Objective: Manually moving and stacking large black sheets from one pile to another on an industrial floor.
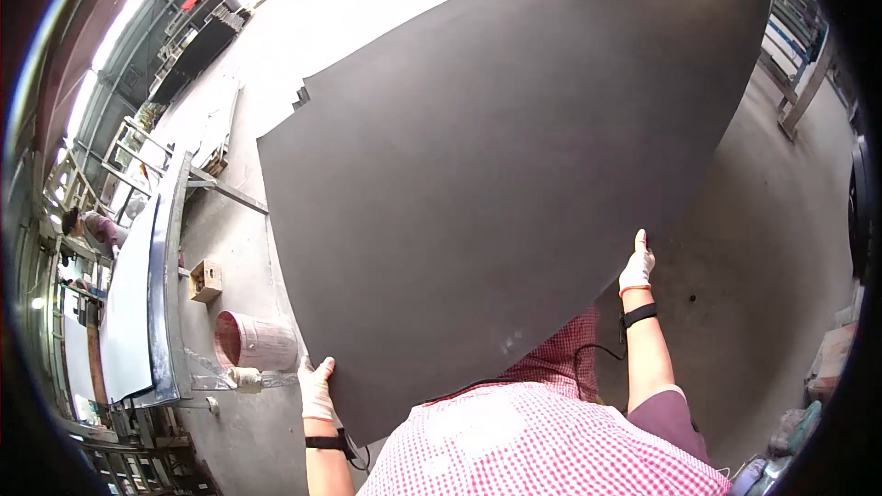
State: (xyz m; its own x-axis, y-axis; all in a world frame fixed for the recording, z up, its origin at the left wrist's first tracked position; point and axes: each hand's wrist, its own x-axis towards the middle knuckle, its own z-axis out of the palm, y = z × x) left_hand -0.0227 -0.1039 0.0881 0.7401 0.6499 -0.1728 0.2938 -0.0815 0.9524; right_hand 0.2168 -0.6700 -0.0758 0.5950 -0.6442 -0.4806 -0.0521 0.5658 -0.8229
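A large dark grey sheet [496, 165] fills the middle of the head view, tilted, with a small stepped notch on its far left edge. What it is made of I cannot tell. My left hand [317, 388], in a white glove, grips the sheet's near left edge with the thumb on the upper face. Farther up on the right side, my gloved right hand [638, 264] holds the opposite edge, thumb pointing away from me. The fingers of both hands are mostly hidden at or under the edges.
To the left stands a metal-framed table [170, 312] bearing a pale sheet [129, 312], with another person [96, 230] beyond it. A pinkish bucket [257, 342] lies on its side near a small wooden box [206, 281]. Metal frames [808, 83] stand at the far right.
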